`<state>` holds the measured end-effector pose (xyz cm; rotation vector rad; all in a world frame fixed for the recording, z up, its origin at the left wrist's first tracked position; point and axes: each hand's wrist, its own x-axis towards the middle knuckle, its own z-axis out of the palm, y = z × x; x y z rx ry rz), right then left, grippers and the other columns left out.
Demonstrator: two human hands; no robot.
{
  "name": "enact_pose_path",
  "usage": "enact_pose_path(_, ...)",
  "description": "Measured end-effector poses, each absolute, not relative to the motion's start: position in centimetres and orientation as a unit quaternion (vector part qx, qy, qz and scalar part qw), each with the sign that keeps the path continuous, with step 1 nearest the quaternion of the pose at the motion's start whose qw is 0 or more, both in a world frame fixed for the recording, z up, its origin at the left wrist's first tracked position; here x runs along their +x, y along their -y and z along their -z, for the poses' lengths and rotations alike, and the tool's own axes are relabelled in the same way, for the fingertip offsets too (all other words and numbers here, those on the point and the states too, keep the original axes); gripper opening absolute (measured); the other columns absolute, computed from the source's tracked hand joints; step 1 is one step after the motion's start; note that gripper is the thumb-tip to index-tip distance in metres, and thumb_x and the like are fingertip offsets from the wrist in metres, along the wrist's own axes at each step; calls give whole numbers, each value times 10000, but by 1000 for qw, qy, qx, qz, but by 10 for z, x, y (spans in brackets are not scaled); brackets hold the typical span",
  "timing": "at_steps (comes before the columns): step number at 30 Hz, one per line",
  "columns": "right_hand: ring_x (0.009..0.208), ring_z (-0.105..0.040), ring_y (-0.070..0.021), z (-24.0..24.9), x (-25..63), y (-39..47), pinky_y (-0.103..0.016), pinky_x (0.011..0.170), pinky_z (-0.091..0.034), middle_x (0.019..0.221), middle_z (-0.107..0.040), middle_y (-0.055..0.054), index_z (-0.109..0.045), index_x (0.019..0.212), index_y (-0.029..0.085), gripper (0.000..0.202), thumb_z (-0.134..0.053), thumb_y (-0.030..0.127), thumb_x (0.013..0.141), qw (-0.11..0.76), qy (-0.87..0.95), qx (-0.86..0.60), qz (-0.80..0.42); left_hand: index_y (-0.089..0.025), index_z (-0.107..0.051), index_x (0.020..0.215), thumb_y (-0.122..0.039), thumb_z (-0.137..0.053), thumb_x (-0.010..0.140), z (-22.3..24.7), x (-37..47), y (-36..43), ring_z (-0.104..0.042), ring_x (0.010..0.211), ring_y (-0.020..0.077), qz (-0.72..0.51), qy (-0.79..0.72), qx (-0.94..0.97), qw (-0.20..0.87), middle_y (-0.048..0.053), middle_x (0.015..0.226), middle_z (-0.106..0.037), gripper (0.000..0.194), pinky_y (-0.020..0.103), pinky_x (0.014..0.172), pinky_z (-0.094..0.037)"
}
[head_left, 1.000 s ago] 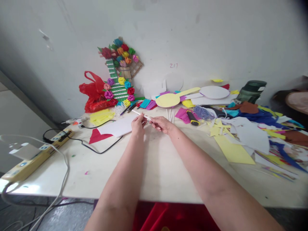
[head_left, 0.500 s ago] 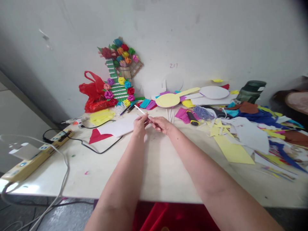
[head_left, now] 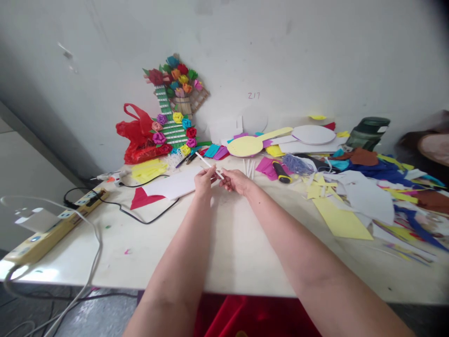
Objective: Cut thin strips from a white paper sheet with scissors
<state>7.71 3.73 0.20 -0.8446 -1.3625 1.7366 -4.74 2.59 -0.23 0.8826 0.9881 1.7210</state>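
Observation:
A thin white stick (head_left: 203,160) slants between my hands near the middle of the table. My left hand (head_left: 205,181) is closed on it, with its upper end poking out above the fingers. At the stick's lower end, the fingertips of my right hand (head_left: 233,181) pinch it. Under and left of my left hand lies a white sheet (head_left: 171,185), with a red piece (head_left: 145,199) partly beneath it. Several white strips (head_left: 249,168) lie just beyond my right hand.
A yellow power strip (head_left: 56,234) with cables lies at left, near a glue gun (head_left: 110,177). Paper flowers (head_left: 171,126) and a red bag (head_left: 138,135) stand behind. Paper discs (head_left: 244,146), a black-yellow tool (head_left: 281,172), scraps (head_left: 342,217) and a green bottle (head_left: 368,133) are at right.
The stick's lower end now shows between my hands. My right hand's fingers have shifted slightly around it, while my left hand is nearly unmoved.

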Motion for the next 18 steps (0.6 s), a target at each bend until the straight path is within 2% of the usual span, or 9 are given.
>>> enact_pose_path(5,326,-444,-48,-5,76,-34,-148,293,-291,505,-585,5,-561,763,109,184,-601,288,744,383,548,-340,-662,-120,-580,611,-396,-741,494,4,-47,-27,-513,515,92,-695,-416,351,470,17,566,-568,340,231,555,-419)
enact_pose_path(9,298,-416,-37,-8,76,-30,-140,283,-280,450,-547,33,-540,686,112,110,-596,193,734,391,555,-363,-637,-120,-588,608,-393,-741,498,4,-46,-25,-513,518,93,-690,-414,354,477,25,584,-580,331,236,563,-423)
enact_pose_path(18,271,-410,-38,-5,81,-34,-138,273,-258,436,-560,31,-501,649,128,142,-590,189,741,357,593,-373,-619,-109,-634,684,-379,-737,513,7,-54,-31,-524,560,93,-714,-404,337,462,76,674,-641,336,222,574,-409)
